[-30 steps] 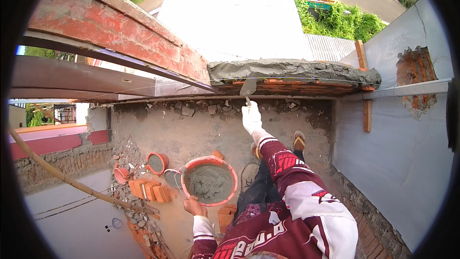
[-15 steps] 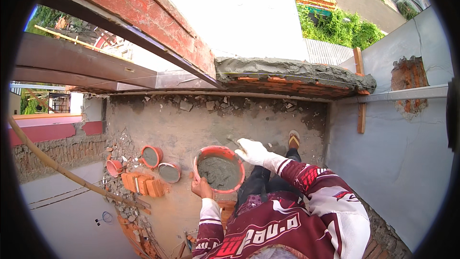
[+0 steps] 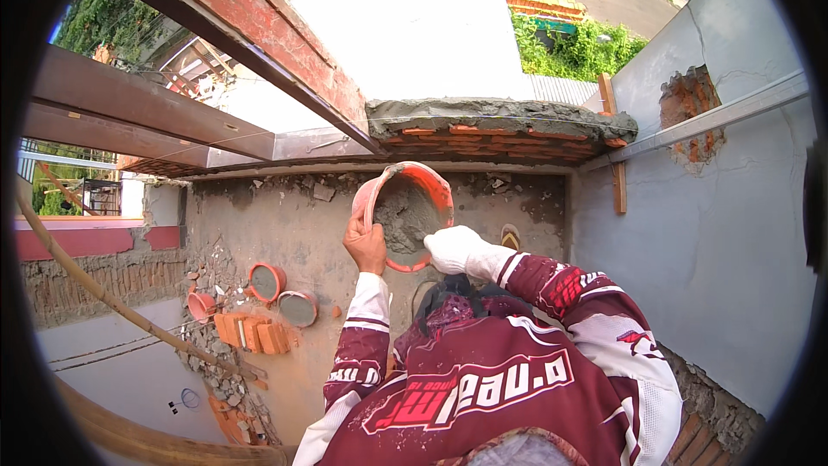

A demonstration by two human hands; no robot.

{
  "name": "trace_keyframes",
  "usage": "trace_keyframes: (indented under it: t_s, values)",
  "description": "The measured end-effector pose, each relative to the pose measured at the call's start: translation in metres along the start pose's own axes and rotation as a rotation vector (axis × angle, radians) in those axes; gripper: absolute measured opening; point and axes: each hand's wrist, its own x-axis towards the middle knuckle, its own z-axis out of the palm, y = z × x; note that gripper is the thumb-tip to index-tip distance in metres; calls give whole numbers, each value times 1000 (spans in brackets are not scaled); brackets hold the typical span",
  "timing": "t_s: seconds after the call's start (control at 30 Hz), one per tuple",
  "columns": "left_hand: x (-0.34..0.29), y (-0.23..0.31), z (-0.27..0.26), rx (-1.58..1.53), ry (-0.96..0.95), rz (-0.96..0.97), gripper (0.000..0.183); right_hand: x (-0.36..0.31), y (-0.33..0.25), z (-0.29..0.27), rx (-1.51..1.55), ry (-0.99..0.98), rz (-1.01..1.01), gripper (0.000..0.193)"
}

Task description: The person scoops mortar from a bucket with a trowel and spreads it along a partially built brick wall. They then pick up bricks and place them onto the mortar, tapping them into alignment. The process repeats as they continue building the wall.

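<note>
Overhead, left hand (image 3: 366, 244) fingers clamp the rim of the red mortar pan (image 3: 405, 211), tilted just below the mortar-topped brick course (image 3: 500, 125). Gloved right hand (image 3: 450, 248) cups its lower edge; grip unclear. Likely heavy, wet, slippery; hold opposite rims.

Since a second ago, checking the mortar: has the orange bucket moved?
Yes. The bucket has risen toward the mortared brick ledge, tilted, in the left hand; the gloved right hand is at its rim.
</note>
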Motion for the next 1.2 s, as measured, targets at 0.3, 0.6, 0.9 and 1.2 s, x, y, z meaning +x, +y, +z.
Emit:
trace_keyframes:
  t_s: [0.3, 0.6, 0.9, 1.2]
  values:
    - [-10, 44, 69, -126, -207, 40, 17, -63, 48, -33, 35, 123, 177, 17]
    - [-47, 31, 121, -3, -288, 12, 16, -104, 107, -35, 59, 149, 400, 21]
    - [-56, 42, 145, -102, -235, 50, 7, -157, 103, -28, -147, 233, 147, 20]
    - [-65, 64, 173, -51, -262, 230, 8, -138, 151, -41, 264, -19, 243, 36]
